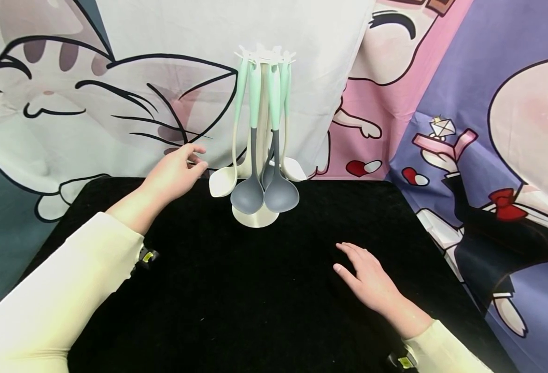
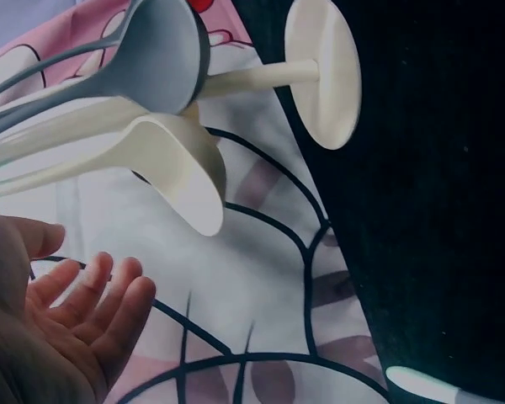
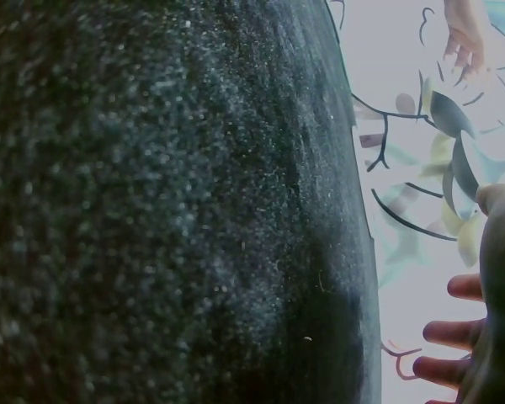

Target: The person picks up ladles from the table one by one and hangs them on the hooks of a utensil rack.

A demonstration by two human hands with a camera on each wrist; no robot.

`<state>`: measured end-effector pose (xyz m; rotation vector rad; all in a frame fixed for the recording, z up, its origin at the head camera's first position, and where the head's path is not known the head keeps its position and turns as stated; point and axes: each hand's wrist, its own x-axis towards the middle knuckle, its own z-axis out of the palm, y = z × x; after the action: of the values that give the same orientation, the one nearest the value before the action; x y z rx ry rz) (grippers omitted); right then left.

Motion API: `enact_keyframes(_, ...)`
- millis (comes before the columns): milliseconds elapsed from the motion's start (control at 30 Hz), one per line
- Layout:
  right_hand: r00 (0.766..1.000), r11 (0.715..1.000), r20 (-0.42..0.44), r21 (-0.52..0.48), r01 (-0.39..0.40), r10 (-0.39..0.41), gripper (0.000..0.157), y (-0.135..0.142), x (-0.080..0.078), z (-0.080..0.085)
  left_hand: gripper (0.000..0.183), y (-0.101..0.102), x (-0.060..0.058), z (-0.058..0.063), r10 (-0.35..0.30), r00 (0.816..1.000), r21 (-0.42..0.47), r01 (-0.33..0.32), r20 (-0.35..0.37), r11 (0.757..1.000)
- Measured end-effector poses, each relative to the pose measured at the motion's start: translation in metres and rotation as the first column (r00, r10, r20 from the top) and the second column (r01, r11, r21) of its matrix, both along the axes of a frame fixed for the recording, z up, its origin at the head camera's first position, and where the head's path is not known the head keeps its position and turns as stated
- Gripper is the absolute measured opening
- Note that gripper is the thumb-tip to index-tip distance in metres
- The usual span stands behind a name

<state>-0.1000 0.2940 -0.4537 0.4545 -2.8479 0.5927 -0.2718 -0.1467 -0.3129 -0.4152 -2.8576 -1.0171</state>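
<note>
A cream stand (image 1: 256, 218) with a round base holds several hanging kitchen utensils with mint-green handles. Two grey ladles (image 1: 248, 196) hang at the front, partly covering another grey utensil behind them. On the stand's left side hangs a white ladle (image 1: 223, 182); a second white utensil (image 1: 294, 169) hangs on the right. My left hand (image 1: 174, 172) is just left of the white ladle, fingers loosely bent and holding nothing. In the left wrist view its fingertips (image 2: 128, 271) are apart from that ladle (image 2: 178, 172). My right hand (image 1: 368, 275) hovers low over the table's right part, holding nothing.
The black cloth-covered table (image 1: 236, 300) lies beneath both hands. Right behind the stand hangs a printed cartoon backdrop (image 1: 162, 103), which continues along the right side (image 1: 451, 103). Each wrist carries a small dark strap device (image 1: 146, 256) by the sleeve cuff.
</note>
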Motion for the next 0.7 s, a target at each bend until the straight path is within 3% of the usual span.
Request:
enact_keyframes(400, 1.0, 1.0, 0.026, -0.004, 0.005, -0.005, 0.053, 0.0, 0.0, -0.002, 0.046, -0.02, -0.005, -0.016, -0.014, 0.992, -0.142, 0.033, 0.129, 0.989)
enact_keyframes(467, 1.0, 1.0, 0.015, -0.005, 0.002, -0.002, 0.053, 0.0, 0.0, -0.001, 0.05, -0.026, -0.007, -0.02, -0.021, 0.981, -0.188, 0.058, 0.194, 0.98)
enact_keyframes(600, 1.0, 1.0, -0.001, 0.005, -0.006, 0.006, 0.053, 0.002, -0.001, 0.001, 0.052, -0.04, -0.009, -0.031, -0.025, 0.938, -0.266, 0.124, 0.345, 0.956)
enact_keyframes(700, 1.0, 1.0, -0.01, 0.017, -0.009, 0.009, 0.053, 0.002, -0.001, 0.004, 0.05, -0.05, -0.01, -0.038, -0.016, 0.924, -0.304, 0.142, 0.383, 0.942)
